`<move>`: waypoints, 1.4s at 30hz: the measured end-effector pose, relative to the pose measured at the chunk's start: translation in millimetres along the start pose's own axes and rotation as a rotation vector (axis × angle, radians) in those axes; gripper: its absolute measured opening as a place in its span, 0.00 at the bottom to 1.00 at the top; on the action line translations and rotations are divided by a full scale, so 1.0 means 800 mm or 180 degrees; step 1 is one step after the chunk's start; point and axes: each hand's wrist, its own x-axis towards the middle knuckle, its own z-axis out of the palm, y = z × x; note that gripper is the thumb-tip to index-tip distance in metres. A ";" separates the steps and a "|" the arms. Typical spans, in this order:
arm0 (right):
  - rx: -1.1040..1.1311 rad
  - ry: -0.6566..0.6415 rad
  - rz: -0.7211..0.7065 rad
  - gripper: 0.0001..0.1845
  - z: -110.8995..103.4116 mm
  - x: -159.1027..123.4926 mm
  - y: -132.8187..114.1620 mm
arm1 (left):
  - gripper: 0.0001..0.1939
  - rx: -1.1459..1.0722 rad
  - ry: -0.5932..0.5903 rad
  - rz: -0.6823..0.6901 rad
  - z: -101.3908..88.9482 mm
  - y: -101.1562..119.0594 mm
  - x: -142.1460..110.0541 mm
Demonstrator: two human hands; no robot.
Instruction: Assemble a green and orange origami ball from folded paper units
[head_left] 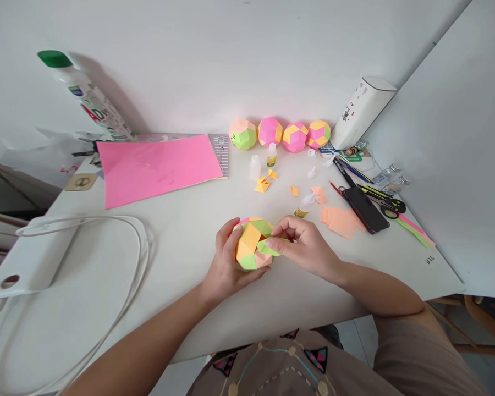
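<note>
A many-sided paper ball (247, 240) in orange, green, pink and peach rests in my left hand (226, 264), whose fingers curl round its left side and underneath. On its right side a dark gap shows between the paper faces. There my right hand (305, 245) pinches a green paper piece (271, 246) between thumb and fingers, against the ball. Just beyond my right hand is a small glue bottle (301, 212), partly hidden by the hand. Folded orange paper pieces (263, 185) lie farther back.
Several finished paper balls (270, 132) line the wall. Pink paper sheets (160, 168) lie at the left, near a white cable (138, 258) and a power strip (37, 264). At the right are peach paper squares (340, 221), a black phone (366, 209) and scissors (390, 210).
</note>
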 end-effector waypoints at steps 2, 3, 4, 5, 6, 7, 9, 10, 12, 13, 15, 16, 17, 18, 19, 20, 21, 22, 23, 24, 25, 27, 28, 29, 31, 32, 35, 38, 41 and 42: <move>0.0016 -0.0005 0.0008 0.13 -0.001 0.000 -0.001 | 0.51 0.0013 -0.0038 -0.0014 -0.001 0.001 0.001; 0.0001 -0.0001 -0.0003 0.13 -0.001 0.000 -0.001 | 0.51 0.0008 -0.0058 -0.0017 -0.001 0.001 0.001; -0.0022 0.0004 -0.0020 0.13 -0.001 0.000 -0.001 | 0.51 -0.0003 -0.0081 -0.0015 -0.001 0.001 0.001; -0.0051 0.0003 -0.0040 0.13 -0.001 0.000 -0.001 | 0.51 -0.0016 -0.0101 -0.0005 -0.001 0.001 0.002; -0.0090 0.0000 -0.0067 0.13 -0.001 0.000 0.000 | 0.51 -0.0029 -0.0124 0.0007 -0.001 0.001 0.002; -0.0137 0.0004 -0.0102 0.12 -0.001 0.000 0.000 | 0.51 -0.0042 -0.0150 0.0015 -0.001 0.001 0.002; -0.0254 0.0043 -0.0191 0.11 0.000 0.000 0.003 | 0.51 -0.0069 -0.0201 0.0026 -0.002 0.000 0.002; -0.0334 0.0077 -0.0240 0.11 0.000 0.000 0.004 | 0.51 -0.0077 -0.0218 0.0032 -0.002 0.000 0.002; -0.0514 0.0154 -0.0348 0.10 0.001 -0.001 0.004 | 0.51 -0.0082 -0.0235 0.0037 -0.002 -0.001 0.002; -0.0600 0.0183 -0.0400 0.09 0.001 -0.002 0.004 | 0.51 -0.0081 -0.0238 0.0044 -0.002 -0.001 0.002; -0.0766 0.0220 -0.0486 0.09 -0.001 -0.005 0.001 | 0.51 -0.0081 -0.0250 0.0052 -0.001 -0.001 0.002; -0.0839 0.0232 -0.0502 0.08 -0.002 -0.006 -0.001 | 0.51 -0.0082 -0.0258 0.0050 -0.001 -0.001 0.001; -0.0896 0.0230 -0.0485 0.08 -0.003 -0.007 -0.003 | 0.51 -0.0080 -0.0265 0.0047 -0.001 0.000 0.001; -0.0925 0.0210 -0.0433 0.07 -0.005 -0.008 -0.006 | 0.51 -0.0071 -0.0268 0.0031 -0.001 0.000 0.001; -0.0916 0.0172 -0.0354 0.06 -0.006 -0.008 -0.008 | 0.51 -0.0060 -0.0270 0.0005 -0.001 0.000 0.001; -0.0862 0.0123 -0.0261 0.06 -0.007 -0.009 -0.009 | 0.51 -0.0057 -0.0267 -0.0012 0.000 0.000 0.000; -0.0767 0.0068 -0.0165 0.07 -0.007 -0.008 -0.010 | 0.51 -0.0064 -0.0263 -0.0023 0.000 0.000 0.000; -0.0645 0.0022 -0.0079 0.07 -0.007 -0.008 -0.009 | 0.51 -0.0081 -0.0261 -0.0034 0.001 0.000 0.000; -0.0521 -0.0012 -0.0009 0.08 -0.006 -0.007 -0.008 | 0.51 -0.0107 -0.0258 -0.0046 0.001 0.000 0.000; -0.0408 -0.0021 0.0037 0.08 -0.005 -0.006 -0.006 | 0.51 -0.0139 -0.0258 -0.0065 0.001 -0.001 -0.001; -0.0315 -0.0018 0.0069 0.09 -0.003 -0.005 -0.004 | 0.51 -0.0174 -0.0266 -0.0096 0.002 -0.001 -0.001; -0.0197 0.0012 0.0102 0.11 -0.001 -0.003 0.001 | 0.51 -0.0252 -0.0313 -0.0197 0.002 -0.002 -0.001; -0.0170 0.0033 0.0106 0.12 0.000 -0.002 0.002 | 0.52 -0.0295 -0.0349 -0.0246 0.002 -0.002 -0.002; -0.0161 0.0042 0.0113 0.12 0.000 -0.002 0.004 | 0.52 -0.0336 -0.0393 -0.0289 0.002 -0.002 -0.002; -0.0194 -0.0013 0.0137 0.14 -0.003 -0.001 0.003 | 0.54 -0.0412 -0.0495 -0.0371 0.001 -0.003 -0.002; -0.0244 -0.0087 0.0161 0.15 -0.005 -0.002 0.001 | 0.54 -0.0442 -0.0545 -0.0417 0.001 -0.002 -0.002; -0.0707 -0.0318 0.0084 0.17 -0.014 -0.004 -0.008 | 0.55 -0.0515 -0.0693 -0.0560 0.001 -0.002 -0.002; -0.1531 -0.0411 -0.0385 0.14 -0.025 -0.006 -0.016 | 0.55 -0.0545 -0.0824 -0.0623 0.000 -0.001 -0.002; -0.2143 -0.0637 -0.0840 0.13 -0.033 -0.006 -0.020 | 0.54 -0.0551 -0.0906 -0.0649 -0.001 0.000 -0.001; -0.2304 -0.0725 -0.0983 0.13 -0.036 -0.006 -0.021 | 0.53 -0.0606 -0.0936 -0.0670 -0.001 0.001 0.000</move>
